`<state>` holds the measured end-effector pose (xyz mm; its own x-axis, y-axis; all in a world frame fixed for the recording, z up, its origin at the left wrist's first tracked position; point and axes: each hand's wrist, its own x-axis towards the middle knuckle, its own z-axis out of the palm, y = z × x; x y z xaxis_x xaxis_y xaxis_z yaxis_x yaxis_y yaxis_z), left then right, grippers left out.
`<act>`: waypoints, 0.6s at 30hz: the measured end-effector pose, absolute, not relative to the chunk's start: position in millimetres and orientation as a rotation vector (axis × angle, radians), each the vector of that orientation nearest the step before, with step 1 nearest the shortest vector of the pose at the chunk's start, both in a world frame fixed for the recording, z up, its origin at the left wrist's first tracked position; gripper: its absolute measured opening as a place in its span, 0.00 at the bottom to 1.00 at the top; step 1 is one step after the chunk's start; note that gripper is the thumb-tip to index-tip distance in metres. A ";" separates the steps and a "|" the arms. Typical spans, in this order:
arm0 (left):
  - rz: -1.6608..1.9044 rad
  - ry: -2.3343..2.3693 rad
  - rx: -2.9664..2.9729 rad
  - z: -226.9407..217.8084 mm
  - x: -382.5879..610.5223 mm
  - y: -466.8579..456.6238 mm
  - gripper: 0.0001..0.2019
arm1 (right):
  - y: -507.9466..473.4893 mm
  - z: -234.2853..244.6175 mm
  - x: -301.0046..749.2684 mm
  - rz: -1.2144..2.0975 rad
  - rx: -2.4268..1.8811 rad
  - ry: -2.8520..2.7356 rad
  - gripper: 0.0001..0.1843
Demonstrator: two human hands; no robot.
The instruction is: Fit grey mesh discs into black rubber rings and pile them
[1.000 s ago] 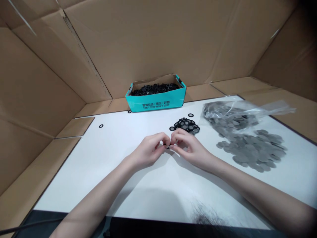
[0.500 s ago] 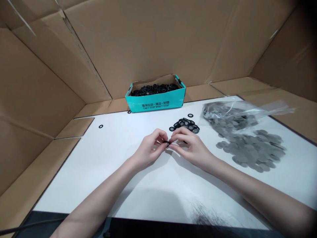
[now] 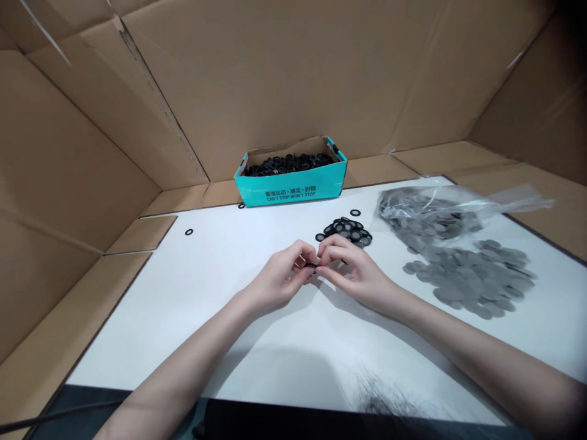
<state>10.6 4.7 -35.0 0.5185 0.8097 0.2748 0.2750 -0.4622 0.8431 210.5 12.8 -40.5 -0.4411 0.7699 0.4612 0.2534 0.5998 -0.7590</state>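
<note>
Between the fingertips of both hands is a small black ring [image 3: 311, 266], mostly hidden by the fingers. My left hand [image 3: 285, 273] pinches it from the left, thumb below and fingers above. From the other side, the thumb and fingers of my right hand [image 3: 351, 269] close on it. Whether a grey disc sits in this ring I cannot tell. Just beyond my right hand lies a pile of black rings with grey mesh centres [image 3: 346, 229]. To its right, a heap of loose grey discs [image 3: 477, 278] spreads over the white tabletop [image 3: 192, 293].
A turquoise box [image 3: 291, 191] full of black rings stands at the back. A clear plastic bag [image 3: 426, 214] of grey discs lies at the right. Single rings lie at the left [image 3: 189, 232] and behind the pile [image 3: 354, 212]. Cardboard walls [image 3: 275, 73] enclose the table.
The ring in my fingers has tilted flatter, and the fingers have shifted slightly around it. The whole view has moved a little; the piles and box look unchanged.
</note>
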 end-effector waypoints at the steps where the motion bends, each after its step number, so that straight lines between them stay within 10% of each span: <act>1: 0.865 0.886 1.995 -34.1 9.7 4.6 0.04 | 12.3 -40.4 210.1 0.769 -0.804 -1.981 0.09; 18: 0.983 0.989 1.927 -31.0 14.4 4.0 0.06 | 15.3 -42.2 211.7 0.537 -0.850 -2.005 0.04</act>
